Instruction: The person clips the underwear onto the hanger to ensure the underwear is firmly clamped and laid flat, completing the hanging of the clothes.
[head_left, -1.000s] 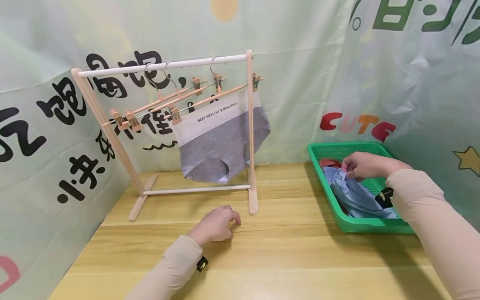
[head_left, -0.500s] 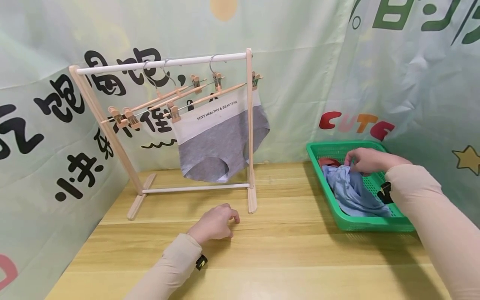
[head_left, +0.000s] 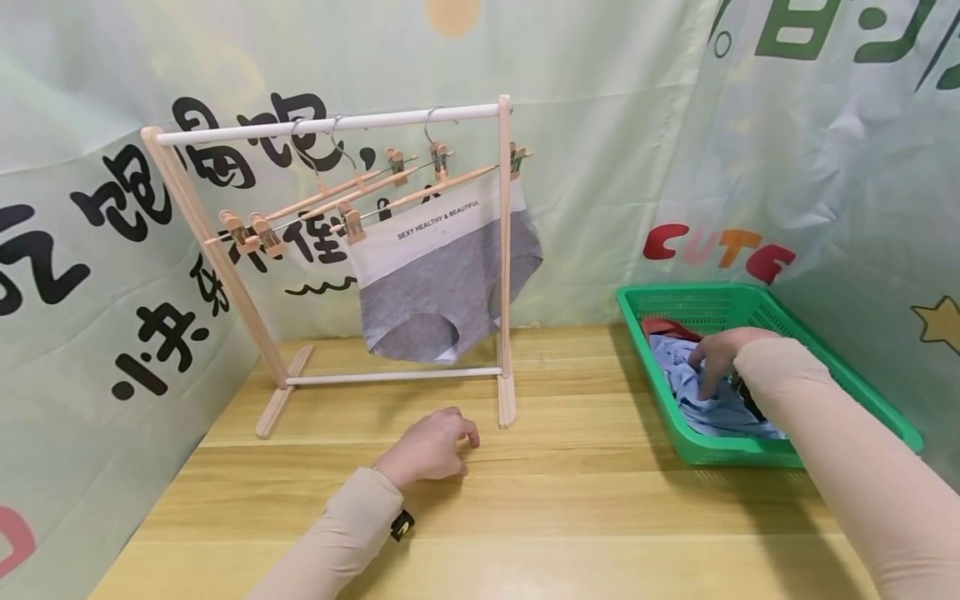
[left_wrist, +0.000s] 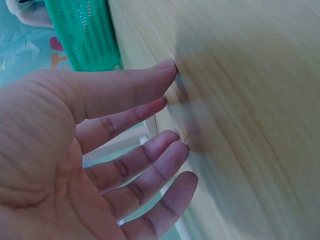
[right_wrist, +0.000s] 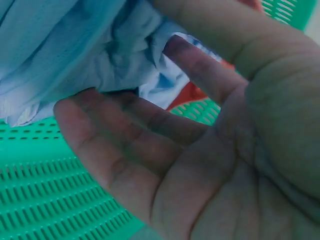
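In the head view my right hand (head_left: pixel 722 357) reaches into the green basket (head_left: pixel 738 454), over a crumpled light-blue garment (head_left: pixel 672 357). The right wrist view has its fingers loosely bent and spread, the fingertips touching the blue cloth (right_wrist: pixel 65 55), with a gap between thumb and fingers. Part of a red garment (head_left: pixel 669 328) shows behind the blue one. My left hand (head_left: pixel 427 448) rests on the wooden table, front of the drying rack, holding nothing. Its fingers (left_wrist: pixel 150 160) are relaxed and apart in the left wrist view.
A small wooden rack (head_left: pixel 505 292) stands at the back left. Grey briefs with a white waistband (head_left: pixel 427 287) hang there from a clip hanger. Two more clip hangers (head_left: pixel 330 200) hang left of them. Printed cloth (head_left: pixel 585 167) covers the walls behind.
My right hand has let go of the light-blue garment's edge, which it pinched before, and moved lower over the cloth. The garment has sunk flatter into the basket. The left hand stays put.
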